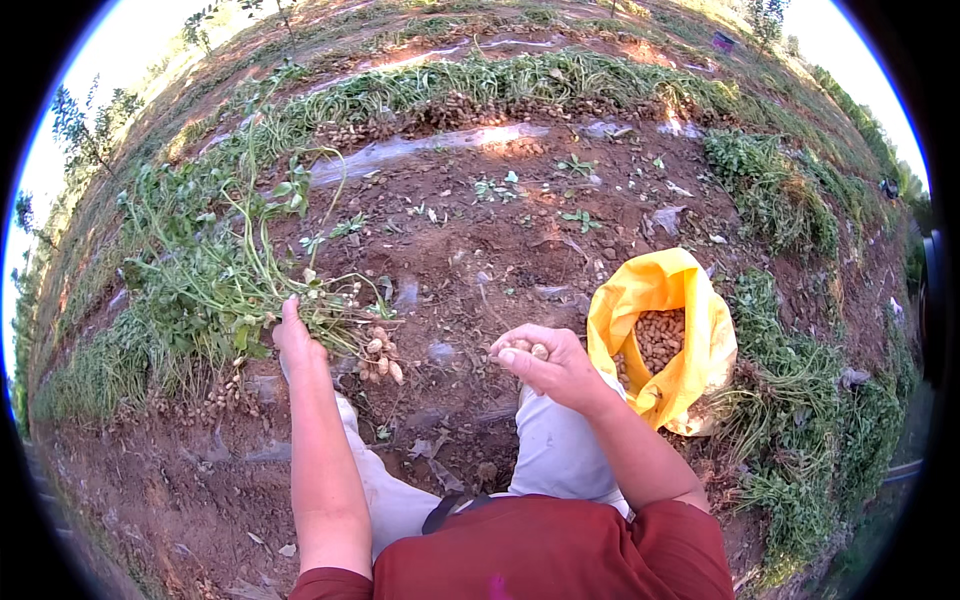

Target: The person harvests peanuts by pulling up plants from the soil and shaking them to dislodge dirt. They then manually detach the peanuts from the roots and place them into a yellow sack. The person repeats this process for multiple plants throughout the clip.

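Observation:
My left hand (300, 341) grips the stems of a bunch of uprooted peanut plants (202, 277), whose leafy tops spread to the left. A cluster of peanut pods (381, 356) hangs from the root end, just right of that hand. Between my knees and the sack, my right hand (551, 366) is curled around a few loose peanut pods (531, 348). Beside my right knee stands a yellow woven sack (679, 274) with its mouth rolled wide. Many picked peanuts (660, 337) lie inside it.
A long row of pulled peanut plants (510, 79) crosses the field ahead, pods facing me. More plant heaps (795, 405) lie to the right. Torn plastic film (420, 154) is strewn over the brown soil (465, 247). A small dark container (723, 42) stands far off.

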Demonstrator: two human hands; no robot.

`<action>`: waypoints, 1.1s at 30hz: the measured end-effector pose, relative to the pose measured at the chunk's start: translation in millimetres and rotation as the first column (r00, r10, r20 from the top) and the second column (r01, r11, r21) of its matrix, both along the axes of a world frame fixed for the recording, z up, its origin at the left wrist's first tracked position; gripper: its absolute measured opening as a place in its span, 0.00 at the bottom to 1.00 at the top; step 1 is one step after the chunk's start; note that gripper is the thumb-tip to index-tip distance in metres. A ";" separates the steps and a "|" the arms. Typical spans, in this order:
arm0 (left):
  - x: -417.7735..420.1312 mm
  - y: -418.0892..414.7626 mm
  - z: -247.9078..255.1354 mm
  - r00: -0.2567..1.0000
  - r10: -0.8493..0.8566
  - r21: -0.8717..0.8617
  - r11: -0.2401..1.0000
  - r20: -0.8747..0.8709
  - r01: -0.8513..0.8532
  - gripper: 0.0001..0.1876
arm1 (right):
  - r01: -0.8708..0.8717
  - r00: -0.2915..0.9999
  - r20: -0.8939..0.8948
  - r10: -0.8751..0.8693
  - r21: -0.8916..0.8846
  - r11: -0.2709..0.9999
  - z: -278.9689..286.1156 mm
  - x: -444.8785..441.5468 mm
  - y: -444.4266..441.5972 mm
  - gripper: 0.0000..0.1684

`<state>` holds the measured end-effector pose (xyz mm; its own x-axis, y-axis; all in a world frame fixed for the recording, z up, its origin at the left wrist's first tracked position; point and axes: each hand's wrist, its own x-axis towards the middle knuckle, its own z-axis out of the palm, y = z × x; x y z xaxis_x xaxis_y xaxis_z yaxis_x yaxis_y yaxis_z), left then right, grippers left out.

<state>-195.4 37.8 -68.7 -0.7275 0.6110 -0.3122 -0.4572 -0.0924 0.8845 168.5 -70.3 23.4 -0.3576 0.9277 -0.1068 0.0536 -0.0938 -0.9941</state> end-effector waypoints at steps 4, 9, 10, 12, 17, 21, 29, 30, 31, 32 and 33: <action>31.5 -6.7 7.6 0.998 -0.062 0.036 0.997 -0.014 0.063 0.21 | 0.367 0.701 0.538 -0.468 0.290 0.884 -22.3 125.8 5.7 0.16; 47.2 -3.8 -4.8 0.994 -0.105 0.097 0.990 -0.010 0.105 0.20 | 0.237 0.127 0.821 -0.557 0.520 0.820 -44.6 172.4 -3.9 0.32; 47.2 -3.1 -8.7 0.995 -0.098 0.127 0.987 -0.006 0.098 0.20 | 0.316 0.345 0.720 -0.602 0.515 0.797 -42.3 158.5 2.3 0.30; 54.9 -2.8 -5.2 0.989 -0.142 0.165 0.977 0.032 0.135 0.20 | 0.391 0.722 0.479 -0.499 0.313 0.866 -33.2 112.8 12.0 0.22; 68.8 -10.8 15.7 0.971 -0.205 0.189 0.965 0.120 0.181 0.20 | -0.199 0.852 0.523 0.023 0.283 0.938 -7.0 -20.6 17.7 0.21; 61.4 -5.4 5.1 0.964 -0.232 0.160 0.964 0.127 0.210 0.25 | -0.194 0.745 0.641 -0.182 0.470 0.861 -24.6 -79.9 22.6 0.26; 74.3 -10.9 17.0 0.994 -0.101 0.178 0.978 -0.031 0.105 0.21 | 0.102 0.897 0.344 -0.279 0.453 0.886 -37.4 -107.5 29.6 0.19; 82.6 -16.8 26.9 0.993 -0.069 0.184 0.979 -0.091 0.084 0.22 | 0.083 0.890 0.356 -0.284 0.488 0.869 -36.2 -109.9 26.8 0.19; 83.9 -18.4 27.8 0.992 -0.070 0.195 0.977 -0.100 0.089 0.22 | 0.064 0.883 0.368 -0.291 0.521 0.851 -33.7 -112.0 23.6 0.18; 84.9 -19.4 28.3 0.991 -0.073 0.206 0.974 -0.109 0.094 0.22 | 0.044 0.876 0.379 -0.299 0.553 0.832 -32.3 -113.0 21.9 0.18; 85.4 -20.7 28.9 0.990 -0.077 0.217 0.971 -0.118 0.101 0.22 | 0.045 0.880 0.365 -0.304 0.574 0.818 -36.7 -112.8 23.2 0.17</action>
